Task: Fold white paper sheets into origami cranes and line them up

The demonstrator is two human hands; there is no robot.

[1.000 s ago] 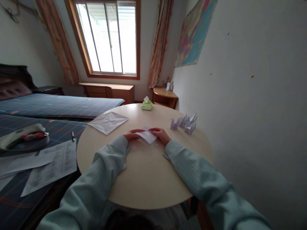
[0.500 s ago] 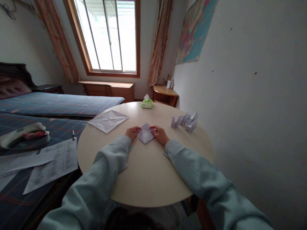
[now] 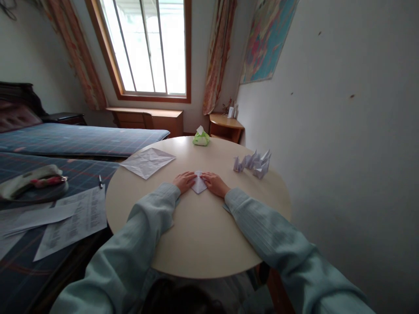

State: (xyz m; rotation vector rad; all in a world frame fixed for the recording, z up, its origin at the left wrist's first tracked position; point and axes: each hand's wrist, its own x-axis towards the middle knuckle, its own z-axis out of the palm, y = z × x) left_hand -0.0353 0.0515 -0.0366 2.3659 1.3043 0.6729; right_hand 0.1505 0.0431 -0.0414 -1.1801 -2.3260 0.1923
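Observation:
A small sheet of folded paper (image 3: 200, 187), a pale diamond with its point toward me, lies on the round table (image 3: 209, 244). Over its left side, my left hand (image 3: 185, 181) presses with fingers close together. My right hand (image 3: 214, 183) does the same from the right, and the fingertips of both hands nearly meet at the middle. The fingers cover much of the paper's sides; its lower point and a bit of the top show. Whether the thumbs are under the paper cannot be made out.
A creased sheet of paper (image 3: 149, 162) lies at the table's left, several folded paper figures (image 3: 253, 162) stand at the right, and a green tissue pack (image 3: 200, 138) sits at the far edge. Paper corners peek out by both sleeves. Printed sheets (image 3: 75, 222) and a pen (image 3: 100, 181) are on the bed.
Both hands have moved inward over the paper, from holding its side corners to pressing near its middle. The visible paper has become narrower. The view has tipped slightly.

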